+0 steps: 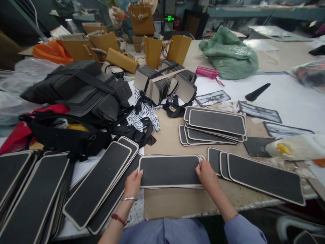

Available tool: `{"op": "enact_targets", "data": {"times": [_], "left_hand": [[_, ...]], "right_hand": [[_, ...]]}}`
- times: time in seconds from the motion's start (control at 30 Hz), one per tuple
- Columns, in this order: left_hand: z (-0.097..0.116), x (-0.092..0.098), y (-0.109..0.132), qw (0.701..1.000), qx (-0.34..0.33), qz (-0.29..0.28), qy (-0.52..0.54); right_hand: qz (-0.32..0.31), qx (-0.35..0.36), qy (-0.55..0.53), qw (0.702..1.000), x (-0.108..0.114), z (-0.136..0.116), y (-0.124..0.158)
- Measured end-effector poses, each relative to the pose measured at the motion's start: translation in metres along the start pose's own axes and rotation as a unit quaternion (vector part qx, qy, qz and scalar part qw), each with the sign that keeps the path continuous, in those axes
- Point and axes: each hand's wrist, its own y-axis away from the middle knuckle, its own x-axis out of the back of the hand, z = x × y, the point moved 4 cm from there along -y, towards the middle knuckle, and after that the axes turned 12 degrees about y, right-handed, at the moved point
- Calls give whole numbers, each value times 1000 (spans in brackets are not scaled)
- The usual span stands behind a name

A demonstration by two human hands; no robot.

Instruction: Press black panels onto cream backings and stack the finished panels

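At the near edge of a crowded worktable, covered here by a sheet of brown cardboard (165, 203), both hands rest on one black panel (169, 170) with a cream border. It lies flat on top of a few others like it, straight ahead of the person. The left hand (132, 183) has its fingers straight and together, the tips pressing the panel's left end. The right hand (207, 174) has its fingers curled onto the right end.

More such panels crowd both sides: a fanned row (96, 183) slanting away just left, and long overlapping ones (264, 178) just right. Beyond lies a neat stack of panels (215, 123). To the left, a black bag (63, 135) and a heap of dark cut pieces (76, 84) block that side of the table. Patterned ribbons (144, 115) trail towards a strapped bundle of panels (165, 84). Farther back on the white tabletop (291, 95) stand tan handbags (152, 51) and a green plastic sack (228, 51). Cluttered shelves line the room behind.
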Motion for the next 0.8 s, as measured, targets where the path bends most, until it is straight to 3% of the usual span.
{"op": "enact_targets", "data": {"times": [0.5,0.63,0.73,0.8], "left_hand": [[2,0,2,1000,6,21,-10],[5,0,3,1000,3,20,-12],[7,0,3,1000,3,21,-14],[7,0,3,1000,5,19,-13]], "right_hand": [[-20,4,14,1000,0,-1,2],[-17,-18,38,999,8,3,5],[20,-28,76,997,21,-5,9],[79,15,61,995,29,-24,11]]}}
